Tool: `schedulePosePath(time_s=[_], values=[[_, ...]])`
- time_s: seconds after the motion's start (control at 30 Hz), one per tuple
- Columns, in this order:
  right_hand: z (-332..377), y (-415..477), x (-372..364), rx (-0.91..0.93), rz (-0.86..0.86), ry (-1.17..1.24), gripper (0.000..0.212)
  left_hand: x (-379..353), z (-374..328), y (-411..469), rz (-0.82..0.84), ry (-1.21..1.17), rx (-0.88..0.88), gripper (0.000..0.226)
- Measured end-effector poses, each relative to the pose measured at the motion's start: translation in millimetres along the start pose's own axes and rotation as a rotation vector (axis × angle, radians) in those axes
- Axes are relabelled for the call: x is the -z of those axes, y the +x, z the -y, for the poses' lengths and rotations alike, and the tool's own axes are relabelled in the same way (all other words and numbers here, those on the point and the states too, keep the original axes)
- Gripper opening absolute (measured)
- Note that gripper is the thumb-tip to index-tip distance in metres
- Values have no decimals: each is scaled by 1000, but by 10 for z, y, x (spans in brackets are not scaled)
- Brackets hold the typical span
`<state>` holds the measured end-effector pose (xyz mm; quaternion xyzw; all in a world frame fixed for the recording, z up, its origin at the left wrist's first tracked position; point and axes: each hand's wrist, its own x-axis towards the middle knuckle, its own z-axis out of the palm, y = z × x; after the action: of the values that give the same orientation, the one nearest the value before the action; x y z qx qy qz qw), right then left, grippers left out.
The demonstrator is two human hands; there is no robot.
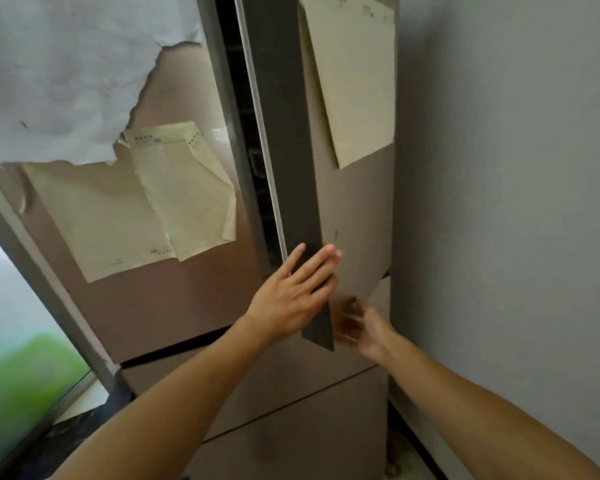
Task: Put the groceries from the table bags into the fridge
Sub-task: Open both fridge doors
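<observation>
Grey wall point(506, 202) flanks a paper-covered fridge point(187, 306), its right door point(357, 209) ajar.

No readable text, only tiny blurred print on the pale yellow paper sheets point(184, 188) on the brown fridge doors point(174, 299).

door gap point(246, 126) seemingly narrow, wall point(499, 202) close beside

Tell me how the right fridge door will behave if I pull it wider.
The door is tall and already ajar: it probably swings as one stiff piece. Its face looks glossy, so the flat left hand may slip. The paper on it may flap.
</observation>
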<state>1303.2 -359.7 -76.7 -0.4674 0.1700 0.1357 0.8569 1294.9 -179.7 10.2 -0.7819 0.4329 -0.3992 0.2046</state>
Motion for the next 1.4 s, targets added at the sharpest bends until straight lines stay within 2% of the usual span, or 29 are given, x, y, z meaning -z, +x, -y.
schedulePosePath(time_s=[0.2,0.37,0.43,0.5,0.57,0.67,0.73,0.77,0.87,1.0,1.13,1.3,1.4], values=[[188,-622,602,91,-62,-256,27,493,-724,580,48,-60,36,48],[426,-975,1028,99,-109,-350,42,764,-942,751,-55,-214,287,37],[552,-1106,1155,206,-201,-522,52,819,-896,792,-106,-295,416,33],[703,-1255,1257,506,-383,-839,62,837,-779,833,-173,-349,535,35],[886,-1466,1258,933,-490,-1127,53,841,-591,900,-276,-370,665,38],[1133,-1683,1065,1509,-499,-1480,42,861,-251,1084,-391,-381,841,42],[1205,-1663,937,1735,-454,-1632,38,838,-68,1244,-344,-406,868,45],[1228,-1608,897,1785,-430,-1719,37,809,3,1325,-299,-432,863,47],[1276,-1372,908,1715,-368,-2045,43,693,151,1539,-214,-493,808,51],[1317,-1069,1111,1438,-402,-2298,50,558,219,1778,-247,-499,640,48],[1452,-915,1423,1289,-433,-2269,59,472,157,2040,-358,-557,540,46],[1723,-874,1717,1197,-457,-2342,61,300,-3,2379,-483,-456,510,37],[1826,-817,1847,1168,-460,-2320,60,222,-85,2535,-483,-374,511,37]])
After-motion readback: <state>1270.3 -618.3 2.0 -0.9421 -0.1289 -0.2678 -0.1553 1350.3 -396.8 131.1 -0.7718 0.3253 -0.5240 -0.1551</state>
